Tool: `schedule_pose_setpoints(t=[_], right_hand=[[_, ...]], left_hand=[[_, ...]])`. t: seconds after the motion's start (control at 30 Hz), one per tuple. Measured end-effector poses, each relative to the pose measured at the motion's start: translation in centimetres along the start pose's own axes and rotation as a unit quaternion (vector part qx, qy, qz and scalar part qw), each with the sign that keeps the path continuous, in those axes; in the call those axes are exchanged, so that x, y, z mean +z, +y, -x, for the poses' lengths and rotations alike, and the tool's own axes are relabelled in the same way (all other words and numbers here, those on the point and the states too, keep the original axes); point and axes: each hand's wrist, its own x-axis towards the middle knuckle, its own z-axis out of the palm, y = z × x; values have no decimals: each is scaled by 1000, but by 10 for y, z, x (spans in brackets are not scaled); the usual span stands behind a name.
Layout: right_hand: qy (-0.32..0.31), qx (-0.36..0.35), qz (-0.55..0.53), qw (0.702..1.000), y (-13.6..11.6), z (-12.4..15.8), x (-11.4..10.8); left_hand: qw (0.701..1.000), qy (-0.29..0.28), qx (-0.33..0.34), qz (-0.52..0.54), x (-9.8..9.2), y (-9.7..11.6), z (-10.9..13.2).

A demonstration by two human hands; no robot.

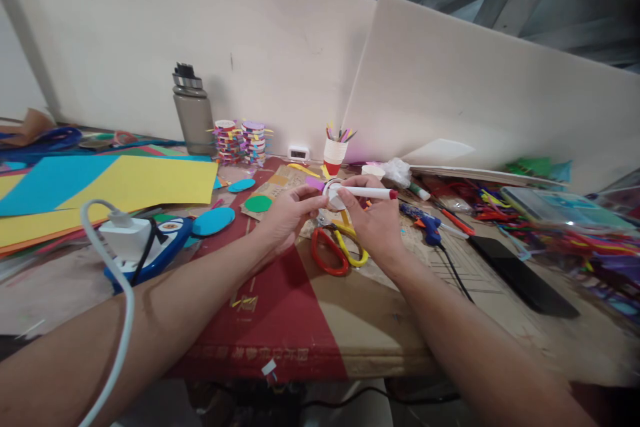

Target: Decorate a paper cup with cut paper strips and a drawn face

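Observation:
Over the middle of the table, my left hand (287,217) has its thumb and fingers closed on the edge of a small white round piece (334,195). A bit of purple paper (314,182) shows just beyond those fingertips. My right hand (376,223) is closed at the same white piece and holds a white marker (373,193), which points sideways with its red end to the right. The fingers partly hide the round piece. Below the hands lie scissors (331,253) with red and yellow handles.
Behind stand a paper cup of pencils (335,152), a small digital clock (299,153), two banded paper stacks (253,143) and a bottle (193,113). Coloured sheets (150,180) and a power strip (173,247) are left; a glue gun (427,223) and phone (523,277) right.

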Motion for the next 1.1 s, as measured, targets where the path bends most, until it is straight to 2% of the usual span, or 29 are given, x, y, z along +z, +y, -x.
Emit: schedule_pose_setpoints(t=[0.33,0.53,1.1], right_hand=[[-2,7,2,1000,1,-1,0],[-8,-1,8,1000,2,-1,-1],[-6,14,7,1000,-1,0,0]], left_hand=[[1000,-4,8,-22,-2,1,0],[1000,-11,-16,1,-1,2,1],[999,-21,-27,30,2,4,2]])
